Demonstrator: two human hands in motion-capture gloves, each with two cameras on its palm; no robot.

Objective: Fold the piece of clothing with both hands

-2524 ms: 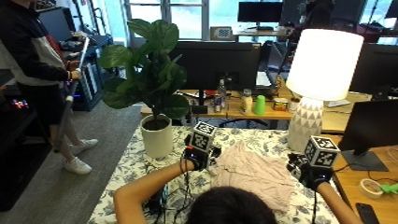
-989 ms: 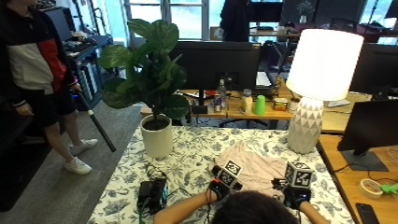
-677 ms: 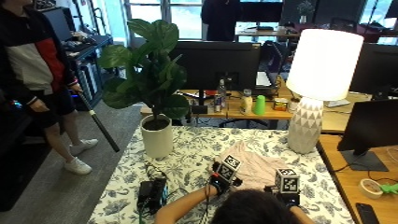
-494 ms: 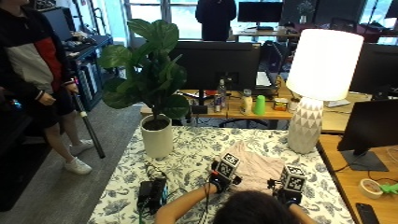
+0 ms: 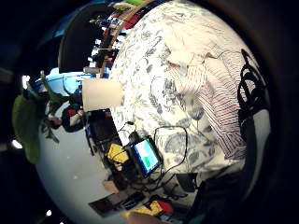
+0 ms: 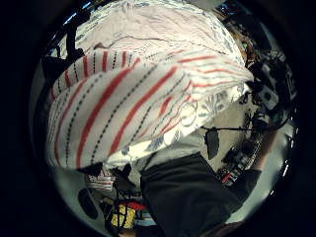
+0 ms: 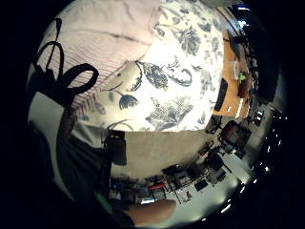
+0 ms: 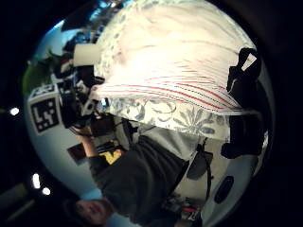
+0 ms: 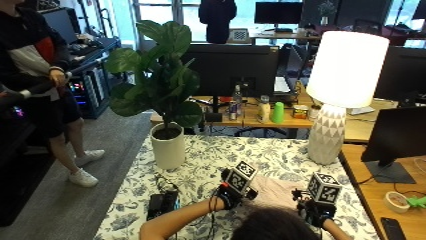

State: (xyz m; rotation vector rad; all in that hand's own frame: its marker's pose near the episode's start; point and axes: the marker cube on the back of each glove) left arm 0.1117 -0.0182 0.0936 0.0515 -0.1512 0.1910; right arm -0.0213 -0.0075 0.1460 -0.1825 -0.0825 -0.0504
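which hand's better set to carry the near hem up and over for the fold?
Left, probably. The left hand already has the striped shirt's hem lifted off the floral tablecloth, as the left thumb side palm view shows. The right hand is over the same edge, but there the shirt lies flat.

1. The person's head (image 9: pixel 276 225) is covering the near part of the garment (image 9: pixel 269 192) at the worktop's (image 9: pixel 219 155) near edge.
2. The fingers of both hands are staying out of sight, so their hold cannot be told.
3. The garment's near hem is hanging past the worktop's edge in the palm views.
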